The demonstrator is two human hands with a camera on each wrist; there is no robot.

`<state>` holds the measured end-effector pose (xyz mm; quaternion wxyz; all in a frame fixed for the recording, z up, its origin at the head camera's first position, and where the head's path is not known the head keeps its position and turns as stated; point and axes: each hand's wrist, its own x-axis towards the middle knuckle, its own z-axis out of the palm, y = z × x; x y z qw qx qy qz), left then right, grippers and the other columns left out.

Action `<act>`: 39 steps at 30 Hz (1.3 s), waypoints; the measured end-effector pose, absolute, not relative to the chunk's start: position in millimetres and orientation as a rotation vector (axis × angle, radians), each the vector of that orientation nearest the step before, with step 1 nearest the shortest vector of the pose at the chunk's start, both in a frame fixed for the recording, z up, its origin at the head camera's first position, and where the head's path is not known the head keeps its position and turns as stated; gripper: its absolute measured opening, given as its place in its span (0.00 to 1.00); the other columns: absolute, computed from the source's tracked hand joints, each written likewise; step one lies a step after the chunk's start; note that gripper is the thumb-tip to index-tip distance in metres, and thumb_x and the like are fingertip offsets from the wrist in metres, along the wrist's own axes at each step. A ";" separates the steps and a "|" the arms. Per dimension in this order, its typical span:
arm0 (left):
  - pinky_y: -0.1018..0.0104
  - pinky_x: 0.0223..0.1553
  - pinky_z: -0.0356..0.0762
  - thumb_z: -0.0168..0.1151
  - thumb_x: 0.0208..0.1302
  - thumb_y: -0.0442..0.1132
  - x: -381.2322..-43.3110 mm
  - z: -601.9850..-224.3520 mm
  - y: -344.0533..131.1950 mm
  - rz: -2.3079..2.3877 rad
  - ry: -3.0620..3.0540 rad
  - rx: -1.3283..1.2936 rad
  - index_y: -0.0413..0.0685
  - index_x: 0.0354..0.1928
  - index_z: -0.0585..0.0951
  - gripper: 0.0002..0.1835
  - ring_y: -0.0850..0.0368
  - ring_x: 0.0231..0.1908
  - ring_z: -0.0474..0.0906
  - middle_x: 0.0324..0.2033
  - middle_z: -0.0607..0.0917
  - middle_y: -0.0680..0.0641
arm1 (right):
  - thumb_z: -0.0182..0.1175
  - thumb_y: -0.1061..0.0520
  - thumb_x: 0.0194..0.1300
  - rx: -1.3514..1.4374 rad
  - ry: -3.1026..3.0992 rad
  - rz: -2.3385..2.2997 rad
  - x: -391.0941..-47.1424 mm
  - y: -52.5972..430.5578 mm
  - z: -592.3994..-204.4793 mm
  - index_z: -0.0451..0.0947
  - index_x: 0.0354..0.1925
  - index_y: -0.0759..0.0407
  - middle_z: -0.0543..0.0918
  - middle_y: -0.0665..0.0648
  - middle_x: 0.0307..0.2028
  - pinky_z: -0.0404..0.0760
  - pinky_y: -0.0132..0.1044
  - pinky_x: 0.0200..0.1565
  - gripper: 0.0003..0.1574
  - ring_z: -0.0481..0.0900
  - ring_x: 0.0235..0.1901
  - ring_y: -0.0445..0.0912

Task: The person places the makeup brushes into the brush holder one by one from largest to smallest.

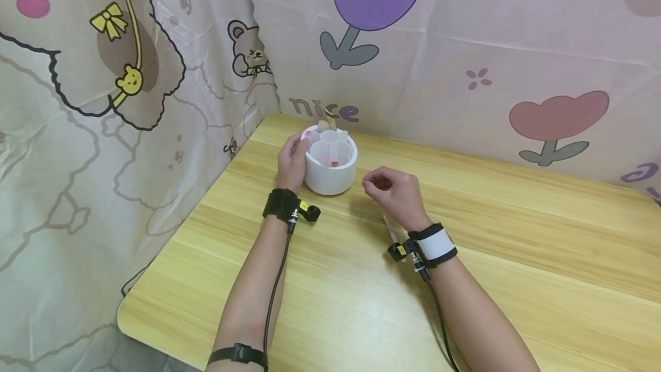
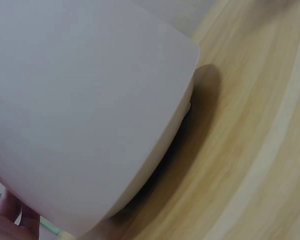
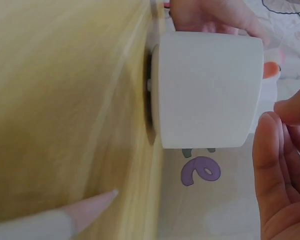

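A white round desk organizer with clear inner compartments stands on the table. My left hand grips its left side, thumb near the rim. In the left wrist view the organizer's smooth wall fills most of the picture, with some fingers at the lower corner. To the right of the organizer, my right hand hovers apart from it. Its fingers are loosely bent, the thumb tip close to the index finger, and nothing shows between them. Under the right wrist lies a slender white stick with a pink tapered tip; its kind is unclear.
Inside the organizer are tan upright sticks, something pink, and a small orange-red piece. The wooden table meets a printed cloth at the back and another at the left. Cables run along both forearms.
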<state>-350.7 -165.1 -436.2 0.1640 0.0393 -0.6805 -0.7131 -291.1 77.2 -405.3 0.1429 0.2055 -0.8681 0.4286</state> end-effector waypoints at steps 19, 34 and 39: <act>0.51 0.74 0.71 0.55 0.75 0.53 -350.0 -435.5 -164.8 -2.035 -1.956 0.119 0.49 0.66 0.78 0.24 0.48 0.69 0.76 0.67 0.81 0.43 | 0.66 0.57 0.67 0.555 -2.833 0.988 -294.8 103.4 -398.7 0.87 0.36 0.56 0.90 0.56 0.31 0.79 0.33 0.34 0.05 0.83 0.30 0.45; 0.54 0.73 0.72 0.55 0.74 0.51 -354.2 -439.2 -165.6 -2.026 -1.908 0.094 0.46 0.64 0.80 0.23 0.49 0.68 0.77 0.65 0.82 0.42 | 0.68 0.49 0.66 0.618 -3.248 0.749 -293.9 113.7 -394.1 0.85 0.29 0.55 0.87 0.52 0.25 0.77 0.34 0.30 0.13 0.81 0.23 0.44; 0.53 0.74 0.71 0.55 0.74 0.51 -352.6 -437.9 -165.2 -2.035 -1.912 0.103 0.47 0.64 0.79 0.24 0.49 0.69 0.76 0.66 0.82 0.42 | 0.72 0.46 0.62 0.618 -3.327 0.764 -292.3 114.3 -393.0 0.83 0.22 0.56 0.82 0.53 0.16 0.72 0.32 0.23 0.19 0.76 0.16 0.42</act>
